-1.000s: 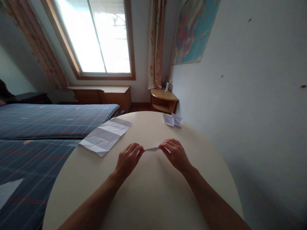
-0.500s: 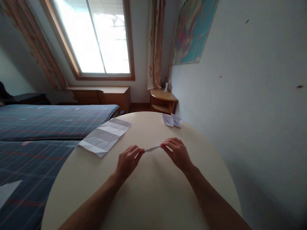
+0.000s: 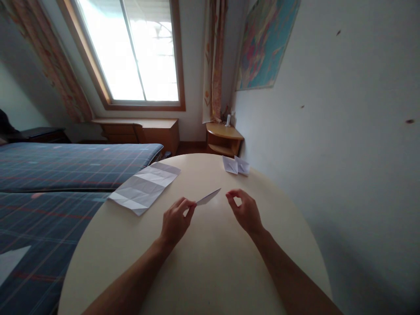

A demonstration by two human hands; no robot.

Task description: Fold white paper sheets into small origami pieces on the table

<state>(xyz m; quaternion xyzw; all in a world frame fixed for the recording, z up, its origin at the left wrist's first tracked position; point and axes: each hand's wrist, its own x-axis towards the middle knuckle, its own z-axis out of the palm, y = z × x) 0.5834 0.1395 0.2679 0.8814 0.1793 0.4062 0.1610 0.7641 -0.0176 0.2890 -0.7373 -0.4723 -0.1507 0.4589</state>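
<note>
Between thumb and fingers my left hand pinches one end of a small folded piece of paper. The paper is white, seen nearly edge-on, and its free end points up and to the right above the table. Just right of that end is my right hand, apart from the paper, with thumb and forefinger brought together in a ring; nothing shows between them. A large creased sheet of paper lies at the table's left edge. Two folded paper pieces stand side by side at the far right.
The round cream table is beneath both hands. To its left is a bed with a blue plaid cover, with another white sheet on it. A wall rises on the right. A wooden corner shelf stands beyond the table.
My right hand has let go of the paper's right end and moved slightly right. In my left hand, the paper now tilts up more steeply.
</note>
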